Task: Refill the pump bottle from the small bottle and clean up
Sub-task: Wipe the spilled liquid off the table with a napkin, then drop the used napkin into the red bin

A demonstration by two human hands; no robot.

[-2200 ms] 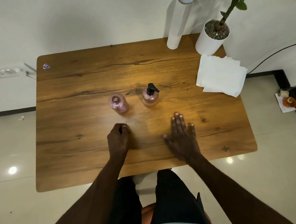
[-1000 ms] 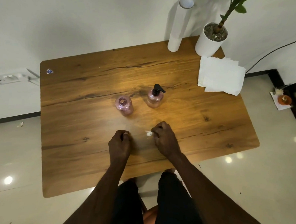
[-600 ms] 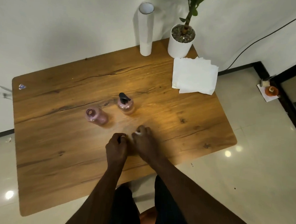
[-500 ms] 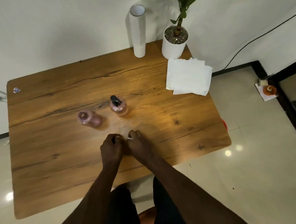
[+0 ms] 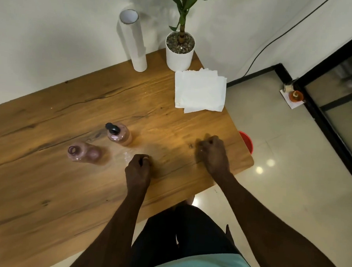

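Wooden table (image 5: pixel 46 187) is carrying both pink bottles: pump bottle (image 5: pixel 119 134) is standing upright mid-table with its black pump on, and small bottle (image 5: pixel 82 154) is sitting just to its left and nearer the person, uncapped, mouth showing. Judging from the pump being seated and a faint wet smear (image 5: pixel 127 156) lying on the wood between the bottles and the left hand, pouring looks done and the clean-up step is in hand. Left hand (image 5: pixel 137 169) is resting on the table as a fist, fingers curled tight; whether anything is inside is impossible to tell. Right hand (image 5: pixel 212 152) is hovering near the right table edge, fingers curled, with a tiny pale speck at the knuckles; it may be pinching a scrap, but blur is hiding it, so cannot tell. Red bin (image 5: pixel 246 141) is peeking out below that edge, likely where waste is going. Next move is probably calling for dropping any scrap over the edge, then fetching a sheet from the tissue stack (image 5: pixel 199 91) at the far right corner to wipe the smear. White roll (image 5: pixel 133 41) and potted plant (image 5: pixel 180 50) are standing at the back, well apart from the hands; nothing is blocking the reach to the tissues. Small bottle cap is not visible.
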